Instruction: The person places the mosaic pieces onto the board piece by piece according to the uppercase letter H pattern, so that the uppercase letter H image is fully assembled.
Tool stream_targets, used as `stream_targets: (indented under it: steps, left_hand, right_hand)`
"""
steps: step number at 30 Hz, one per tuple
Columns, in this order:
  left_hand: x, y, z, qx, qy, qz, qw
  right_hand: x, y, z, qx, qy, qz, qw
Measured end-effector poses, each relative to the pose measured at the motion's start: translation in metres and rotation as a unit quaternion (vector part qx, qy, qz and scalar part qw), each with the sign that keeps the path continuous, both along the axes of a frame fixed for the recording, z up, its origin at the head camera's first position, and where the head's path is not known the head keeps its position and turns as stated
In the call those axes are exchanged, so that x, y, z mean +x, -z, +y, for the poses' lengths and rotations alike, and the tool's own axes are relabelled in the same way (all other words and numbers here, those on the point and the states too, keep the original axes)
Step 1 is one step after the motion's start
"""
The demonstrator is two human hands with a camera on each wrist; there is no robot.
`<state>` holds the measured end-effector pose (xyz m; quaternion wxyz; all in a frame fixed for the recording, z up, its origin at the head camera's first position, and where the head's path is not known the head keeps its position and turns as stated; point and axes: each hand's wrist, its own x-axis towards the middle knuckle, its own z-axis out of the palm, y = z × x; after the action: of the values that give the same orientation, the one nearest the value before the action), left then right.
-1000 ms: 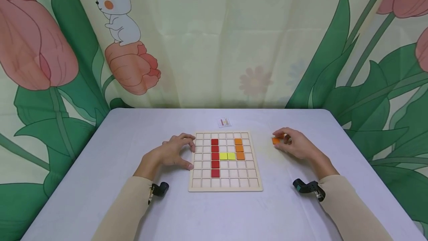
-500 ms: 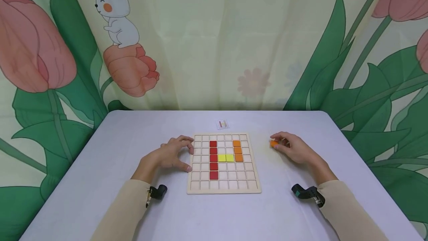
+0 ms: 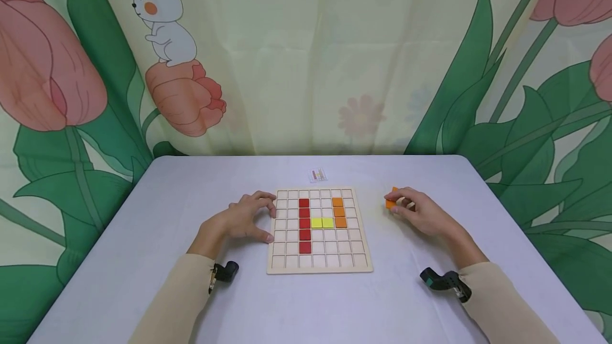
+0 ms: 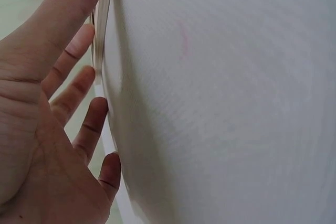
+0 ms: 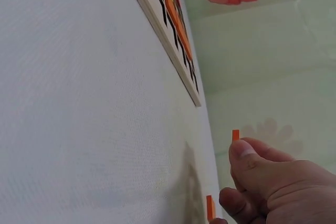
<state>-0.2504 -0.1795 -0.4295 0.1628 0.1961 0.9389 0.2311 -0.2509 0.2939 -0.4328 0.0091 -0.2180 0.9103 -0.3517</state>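
A light wooden grid board [image 3: 321, 269] lies on the table, with a column of red tiles [image 3: 305, 223], two yellow tiles [image 3: 322, 223] and a short column of orange tiles [image 3: 339, 211] in its squares. My left hand [image 3: 244, 219] touches the board's left edge, thumb and fingers spread apart along it. To the right of the board, my right hand [image 3: 421, 210] pinches an orange tile [image 5: 235, 135] between thumb and index finger. A second orange tile [image 5: 210, 208] shows beside the lower fingers in the right wrist view, partly hidden by a fingertip.
Behind the board lies a small card [image 3: 317, 175] printed with a coloured grid pattern. The white tabletop [image 3: 320, 307] ends at a patterned curtain [image 3: 287, 68]. Black cameras sit at both wrists.
The right hand has shifted slightly and turned the orange tile between its fingers. A second orange tile now shows beyond the index finger. The left hand stays at the board's edge.
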Motion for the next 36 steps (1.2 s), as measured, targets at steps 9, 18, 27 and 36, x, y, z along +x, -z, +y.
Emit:
stream_targets:
  steps: [9,18,27,36]
  left_hand:
    - [-0.002,0.001,-0.001,0.004,0.015,0.015,0.9998]
    - [-0.003,-0.001,0.001,-0.002,0.011,0.01,0.9999]
    - [-0.001,-0.002,-0.002,-0.002,0.006,0.004,1.0]
    - [-0.002,0.002,-0.003,-0.002,0.012,0.009,0.9999]
  right_hand:
    - [0.006,-0.003,-0.008,-0.036,-0.013,-0.01,0.9992]
    - [0.008,-0.001,-0.015,-0.045,-0.024,-0.031,0.9982]
    - [0.013,-0.003,-0.03,-0.044,-0.042,-0.039,0.9974]
    - [0.017,-0.001,-0.043,-0.055,-0.052,-0.057,0.9956]
